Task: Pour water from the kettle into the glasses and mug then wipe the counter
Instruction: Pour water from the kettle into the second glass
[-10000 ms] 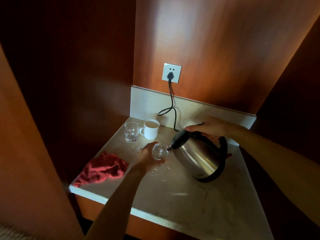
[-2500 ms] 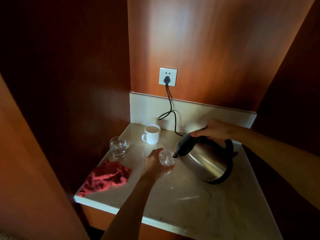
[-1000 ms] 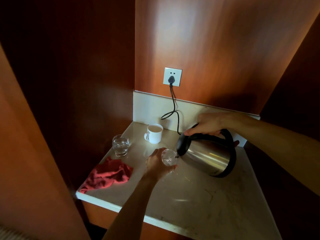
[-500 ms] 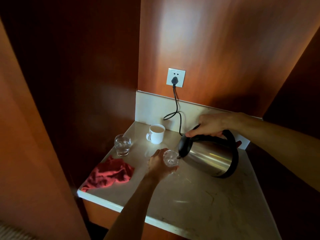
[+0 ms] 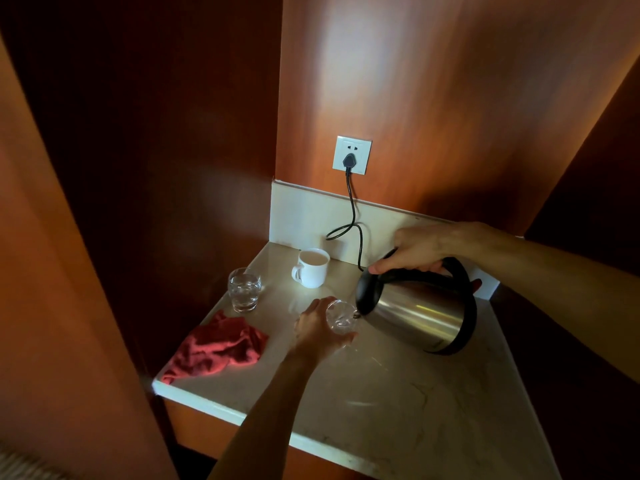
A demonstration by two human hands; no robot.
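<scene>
My right hand (image 5: 419,251) grips the black handle of the steel kettle (image 5: 420,315), which is tipped left with its spout over a small clear glass (image 5: 341,318). My left hand (image 5: 317,329) is wrapped around that glass from the left, on the pale marble counter (image 5: 398,410). A second glass (image 5: 244,289) with water stands at the counter's left edge. A white mug (image 5: 311,268) sits behind, near the back wall. A crumpled red cloth (image 5: 216,349) lies at the front left corner.
A black cord (image 5: 353,216) runs from the plug in the white wall socket (image 5: 351,155) down behind the kettle. Dark wooden panels close in the counter at the left, back and right. The counter's front edge (image 5: 263,424) is near me.
Over the last second the kettle has levelled slightly while its spout stays at the held glass. The view has shifted a little; both hands keep their grips.
</scene>
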